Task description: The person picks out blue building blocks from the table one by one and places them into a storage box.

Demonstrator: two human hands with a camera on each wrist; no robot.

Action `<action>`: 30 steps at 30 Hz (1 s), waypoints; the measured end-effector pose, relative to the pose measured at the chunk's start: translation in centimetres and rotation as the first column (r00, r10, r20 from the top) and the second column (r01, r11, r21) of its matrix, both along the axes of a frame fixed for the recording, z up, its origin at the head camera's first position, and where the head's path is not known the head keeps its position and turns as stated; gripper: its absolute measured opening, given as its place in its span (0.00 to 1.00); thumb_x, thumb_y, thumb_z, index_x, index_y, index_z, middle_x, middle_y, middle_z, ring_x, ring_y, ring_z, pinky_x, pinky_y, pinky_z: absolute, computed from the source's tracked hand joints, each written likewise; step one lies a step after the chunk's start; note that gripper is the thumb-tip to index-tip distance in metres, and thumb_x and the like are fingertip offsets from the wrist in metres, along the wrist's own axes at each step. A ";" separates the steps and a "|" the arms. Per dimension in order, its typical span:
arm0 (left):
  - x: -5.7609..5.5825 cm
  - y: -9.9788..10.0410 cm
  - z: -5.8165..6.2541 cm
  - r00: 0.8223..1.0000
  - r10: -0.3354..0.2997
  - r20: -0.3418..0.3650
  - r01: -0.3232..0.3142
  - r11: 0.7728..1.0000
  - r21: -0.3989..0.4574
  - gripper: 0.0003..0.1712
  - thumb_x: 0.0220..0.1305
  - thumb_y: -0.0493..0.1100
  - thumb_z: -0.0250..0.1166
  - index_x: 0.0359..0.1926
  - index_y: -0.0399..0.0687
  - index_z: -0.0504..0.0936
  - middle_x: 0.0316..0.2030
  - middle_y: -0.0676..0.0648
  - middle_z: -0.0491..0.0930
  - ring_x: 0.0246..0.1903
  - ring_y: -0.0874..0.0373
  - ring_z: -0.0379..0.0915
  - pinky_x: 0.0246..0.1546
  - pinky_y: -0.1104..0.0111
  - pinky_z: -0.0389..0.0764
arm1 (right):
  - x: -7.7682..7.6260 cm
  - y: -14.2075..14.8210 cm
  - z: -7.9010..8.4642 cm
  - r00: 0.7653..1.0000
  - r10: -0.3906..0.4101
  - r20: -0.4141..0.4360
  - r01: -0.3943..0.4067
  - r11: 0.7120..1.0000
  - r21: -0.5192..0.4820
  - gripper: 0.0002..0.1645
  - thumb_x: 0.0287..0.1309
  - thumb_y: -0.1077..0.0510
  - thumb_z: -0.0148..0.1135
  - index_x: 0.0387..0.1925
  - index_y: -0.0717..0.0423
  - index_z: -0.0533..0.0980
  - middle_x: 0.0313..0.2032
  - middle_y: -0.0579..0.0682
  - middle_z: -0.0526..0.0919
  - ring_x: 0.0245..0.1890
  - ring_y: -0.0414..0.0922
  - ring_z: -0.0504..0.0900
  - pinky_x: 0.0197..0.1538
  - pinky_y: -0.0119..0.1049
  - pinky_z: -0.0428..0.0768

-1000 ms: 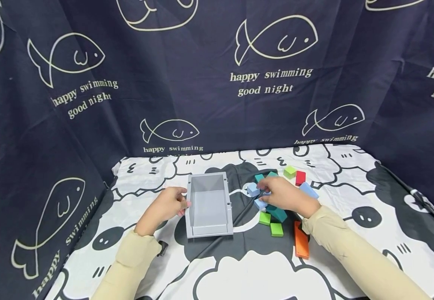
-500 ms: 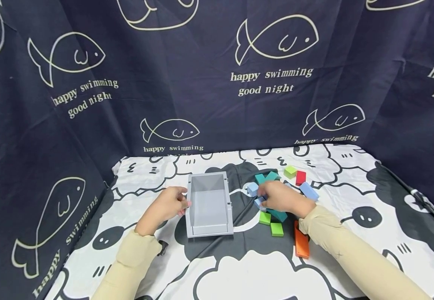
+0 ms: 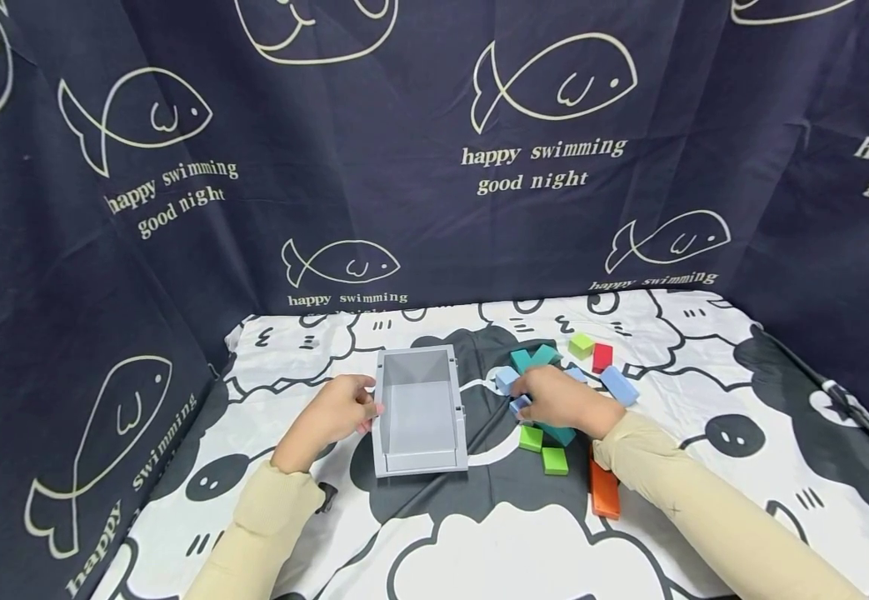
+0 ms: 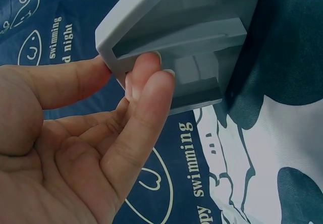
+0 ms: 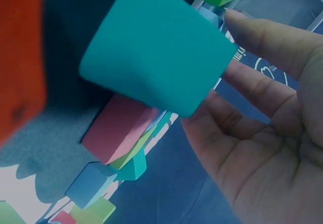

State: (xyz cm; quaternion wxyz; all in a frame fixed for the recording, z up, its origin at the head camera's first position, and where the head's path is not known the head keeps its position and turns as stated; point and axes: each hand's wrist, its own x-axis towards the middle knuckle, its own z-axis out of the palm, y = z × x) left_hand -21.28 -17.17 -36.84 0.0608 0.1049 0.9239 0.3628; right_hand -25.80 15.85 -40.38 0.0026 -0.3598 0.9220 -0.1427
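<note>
My left hand point(image 3: 340, 408) grips the left side of a grey open-topped plastic box point(image 3: 419, 462); in the left wrist view the thumb presses the box edge point(image 4: 108, 37) and the fingertips curl under its lip. At the block pile, my right hand point(image 3: 565, 398) pinches a small light blue block point(image 3: 520, 405), its thumb against it. In the right wrist view a teal block point(image 5: 159, 52) covers part of the fingers and most of that blue block point(image 5: 211, 16). Another light blue block point(image 3: 506, 380) sits just beyond the fingertips.
Near the right hand lie two green blocks point(image 3: 554, 460), teal blocks point(image 3: 531, 358), a yellow-green block point(image 3: 581, 345), a red block point(image 3: 602, 358) and a blue block point(image 3: 619, 385). A long orange block point(image 3: 604, 492) lies by the right sleeve. A pinkish-red block point(image 5: 121, 128) shows in the right wrist view.
My right hand has drawn slightly nearer and lower, its fingers closing at the small light blue block, which has turned a little. The left hand and box stay put.
</note>
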 end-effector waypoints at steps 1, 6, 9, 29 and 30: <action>0.0 0.0 0.0 1.000 -0.001 0.001 0.001 1.000 0.001 0.27 0.59 0.32 0.63 0.58 0.22 0.69 0.20 0.46 0.81 0.17 0.59 0.76 0.21 0.68 0.80 | 0.0 -0.1 0.0 1.000 -0.002 0.003 0.002 1.000 0.000 0.13 0.42 0.63 0.72 0.34 0.63 0.84 0.33 0.53 0.87 0.33 0.46 0.79 0.39 0.46 0.82; 0.0 -0.1 -0.1 1.000 0.000 0.002 0.000 1.000 0.010 0.27 0.59 0.32 0.62 0.58 0.22 0.69 0.20 0.46 0.81 0.17 0.59 0.76 0.21 0.68 0.80 | 0.0 -0.2 0.0 1.000 -0.005 0.016 0.005 1.000 0.009 0.12 0.42 0.63 0.73 0.33 0.64 0.84 0.30 0.53 0.86 0.31 0.45 0.78 0.36 0.43 0.81; -0.1 -0.1 -0.2 1.000 0.004 0.003 -0.004 1.000 0.004 0.27 0.59 0.32 0.62 0.58 0.23 0.69 0.21 0.46 0.81 0.17 0.59 0.76 0.21 0.69 0.79 | 0.0 -0.2 0.1 1.000 0.004 0.012 -0.004 1.000 0.000 0.12 0.41 0.64 0.72 0.32 0.64 0.84 0.29 0.53 0.86 0.29 0.44 0.77 0.35 0.42 0.81; -0.2 -0.1 -0.3 0.999 0.014 0.036 -0.015 0.999 0.038 0.27 0.59 0.31 0.62 0.59 0.22 0.68 0.22 0.45 0.81 0.17 0.57 0.77 0.21 0.67 0.82 | 0.1 -0.1 0.2 0.999 -0.031 0.036 0.032 0.999 -0.020 0.12 0.38 0.67 0.73 0.31 0.64 0.84 0.29 0.53 0.86 0.26 0.41 0.75 0.31 0.39 0.80; -0.2 -0.1 -0.3 0.999 0.014 0.040 -0.015 0.999 0.044 0.28 0.59 0.31 0.62 0.59 0.22 0.68 0.22 0.45 0.81 0.17 0.57 0.77 0.21 0.67 0.83 | 0.1 -0.1 0.2 0.999 -0.036 0.035 0.037 0.999 -0.020 0.12 0.38 0.67 0.73 0.31 0.64 0.84 0.29 0.53 0.86 0.26 0.42 0.75 0.32 0.40 0.81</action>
